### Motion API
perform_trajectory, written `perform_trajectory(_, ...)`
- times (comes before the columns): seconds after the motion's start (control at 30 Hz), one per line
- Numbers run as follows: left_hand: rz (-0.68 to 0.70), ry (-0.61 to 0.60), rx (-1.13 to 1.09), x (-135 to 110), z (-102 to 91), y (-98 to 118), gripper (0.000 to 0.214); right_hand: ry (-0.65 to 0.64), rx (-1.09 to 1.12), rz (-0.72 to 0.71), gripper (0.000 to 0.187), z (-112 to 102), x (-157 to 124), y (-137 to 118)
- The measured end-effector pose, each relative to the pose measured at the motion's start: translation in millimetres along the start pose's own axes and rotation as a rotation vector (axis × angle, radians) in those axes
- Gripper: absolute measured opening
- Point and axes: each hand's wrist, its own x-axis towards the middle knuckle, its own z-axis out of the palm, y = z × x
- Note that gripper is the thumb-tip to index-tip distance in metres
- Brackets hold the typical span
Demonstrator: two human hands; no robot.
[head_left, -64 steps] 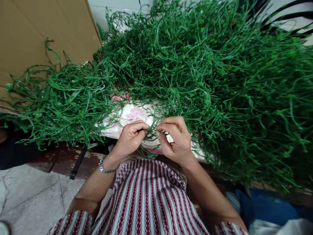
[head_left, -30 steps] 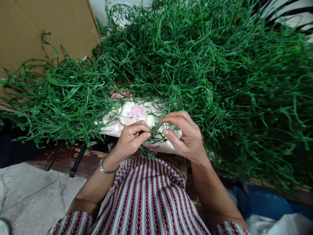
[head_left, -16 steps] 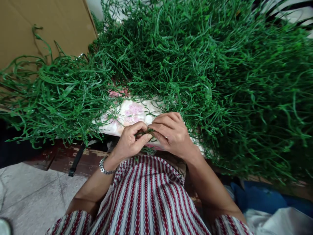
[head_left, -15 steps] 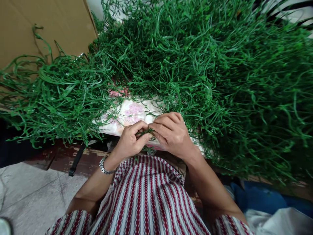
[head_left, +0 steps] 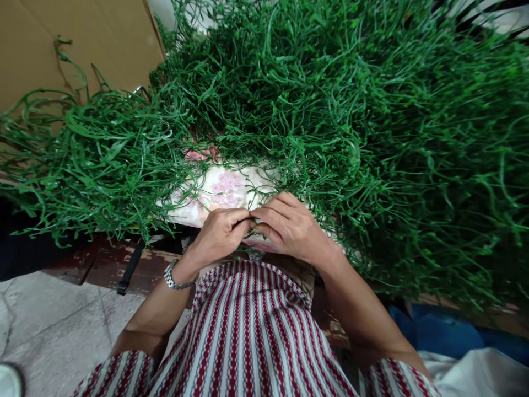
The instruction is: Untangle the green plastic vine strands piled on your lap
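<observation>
My left hand [head_left: 219, 234] and my right hand [head_left: 291, 229] meet at the fingertips, low over the front of the table. Both are closed in a pinch around a thin green stem [head_left: 253, 221], most of which the fingers cover. Beneath and just beyond them lies a white cloth with pink and purple flowers [head_left: 227, 187]. A large heap of glossy, curly green stems [head_left: 330, 99] rises behind my right hand and spreads far to the right. To the left of my left hand is a smaller heap of similar stems [head_left: 111, 160].
A brown cardboard sheet [head_left: 107, 38] stands at the back left. Along the front runs a worn dark-red wooden edge [head_left: 111, 270] with a black strap [head_left: 131, 267] over it. Blue fabric [head_left: 438, 333] and white fabric [head_left: 483, 369] lie at the lower right.
My fingers have closed further over the stem, so less green shows between them. My left hand has tilted slightly and its wrist has shifted a little left. The heaps look unchanged.
</observation>
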Motion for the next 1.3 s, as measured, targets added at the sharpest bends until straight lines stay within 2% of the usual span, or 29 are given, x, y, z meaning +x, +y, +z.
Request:
perform_trajectory(0.1,-0.001,-0.049,-0.060,-1.1,-2.0,1.5,0.022,0.019,0.017,-0.018,0.013,5.0,-1.0,1.3)
perform_trajectory(0.33,-0.013,-0.015,-0.157,-1.4,-3.5,4.7,0.016,0.100,-0.081,0.035,0.011,14.4,-6.5,-4.6)
perform_trajectory(0.5,-0.001,0.060,-0.090,1.3,2.3,4.7,0.020,0.132,-0.095,0.117,0.013,17.5,-6.5,-8.5)
perform_trajectory(0.57,0.016,0.112,-0.038,1.3,4.5,5.5,0.016,0.135,-0.094,0.134,0.013,15.5,-5.9,-10.0)
perform_trajectory(0.77,0.187,0.144,0.038,2.4,5.4,2.9,0.012,0.088,0.042,0.184,0.012,10.5,-5.3,-11.2)
perform_trajectory(0.93,0.275,0.146,0.126,8.3,3.0,-0.7,0.020,0.061,0.201,0.197,0.011,11.9,-2.6,-8.3)
perform_trajectory(1.2,0.221,0.073,0.132,14.8,5.9,-12.1,0.025,-0.048,0.051,0.194,0.010,22.6,-4.3,-1.7)
perform_trajectory(1.3,0.175,0.084,0.151,16.7,10.8,-21.6,0.025,-0.014,0.025,0.233,0.010,36.7,-7.5,0.2)
